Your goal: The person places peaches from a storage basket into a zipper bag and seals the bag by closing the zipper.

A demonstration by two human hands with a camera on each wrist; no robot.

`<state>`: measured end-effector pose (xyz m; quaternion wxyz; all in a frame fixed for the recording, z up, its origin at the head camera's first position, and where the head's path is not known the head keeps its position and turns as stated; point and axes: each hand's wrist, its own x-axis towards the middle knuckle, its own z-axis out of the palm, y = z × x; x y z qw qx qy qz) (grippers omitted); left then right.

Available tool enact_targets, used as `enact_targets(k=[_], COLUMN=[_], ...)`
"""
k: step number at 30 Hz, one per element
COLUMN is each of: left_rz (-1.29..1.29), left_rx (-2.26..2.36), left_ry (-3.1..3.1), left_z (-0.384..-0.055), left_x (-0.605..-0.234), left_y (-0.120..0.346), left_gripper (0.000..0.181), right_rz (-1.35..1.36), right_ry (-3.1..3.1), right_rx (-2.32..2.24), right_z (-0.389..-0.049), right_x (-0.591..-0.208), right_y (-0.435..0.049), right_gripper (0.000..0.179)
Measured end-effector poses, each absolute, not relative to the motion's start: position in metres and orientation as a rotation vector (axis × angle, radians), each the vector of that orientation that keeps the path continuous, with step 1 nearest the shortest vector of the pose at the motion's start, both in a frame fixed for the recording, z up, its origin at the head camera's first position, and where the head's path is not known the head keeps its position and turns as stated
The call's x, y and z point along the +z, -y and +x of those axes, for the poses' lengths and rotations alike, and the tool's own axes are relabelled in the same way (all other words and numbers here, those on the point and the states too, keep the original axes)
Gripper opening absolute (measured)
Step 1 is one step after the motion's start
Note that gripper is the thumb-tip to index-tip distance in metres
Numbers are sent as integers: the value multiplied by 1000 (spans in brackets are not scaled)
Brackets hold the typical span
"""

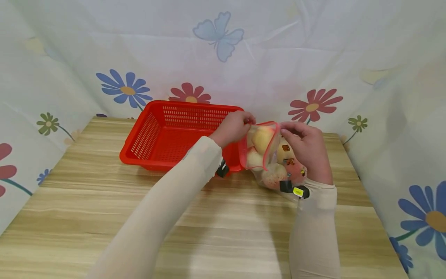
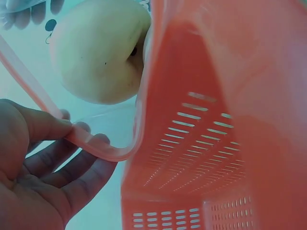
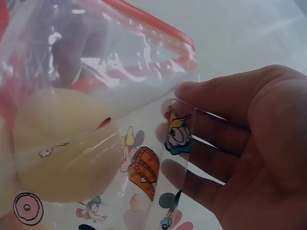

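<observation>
A clear plastic zip bag (image 1: 286, 148) with a red-edged mouth and cartoon prints stands on the table, several pale yellow-pink round fruits (image 1: 263, 139) like peaches inside it. My left hand (image 1: 231, 128) pinches the red edge of the bag's mouth between thumb and fingers, as the left wrist view shows. On the opposite side, my right hand (image 3: 259, 139) pinches the bag's clear edge, thumb in front and fingers behind. Between the two hands the mouth is spread apart. One fruit (image 2: 100, 52) lies just below the opening. The lower fruits are partly hidden by the right hand.
A red perforated plastic basket (image 1: 134, 159) stands directly left of the bag, its right end beside it; no fruit shows inside. Both rest on a wood-grain table (image 1: 223, 228). Flower-printed cloth (image 1: 265, 69) hangs behind and at both sides.
</observation>
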<state>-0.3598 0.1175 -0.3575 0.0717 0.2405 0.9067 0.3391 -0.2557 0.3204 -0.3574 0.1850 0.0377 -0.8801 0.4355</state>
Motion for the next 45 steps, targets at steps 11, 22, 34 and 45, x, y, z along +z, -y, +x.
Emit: enact_targets(k=[11, 22, 34, 45], left_rz=[599, 549, 520, 551], left_rx=[1105, 1108, 1120, 1109], left_ry=[-2679, -2666, -2655, -2655], left_z=[-371, -373, -372, -370], left_x=[-360, -357, -353, -354], left_y=[-113, -112, -106, -103], left_gripper=[26, 25, 25, 29], right_rz=[346, 633, 718, 760], right_ry=[2396, 2891, 2593, 2615], right_rx=[984, 406, 91, 61], right_z=[-231, -202, -192, -171], right_x=[-353, -362, -371, -355], right_y=[-312, -276, -274, -288], right_gripper=[23, 37, 7, 12])
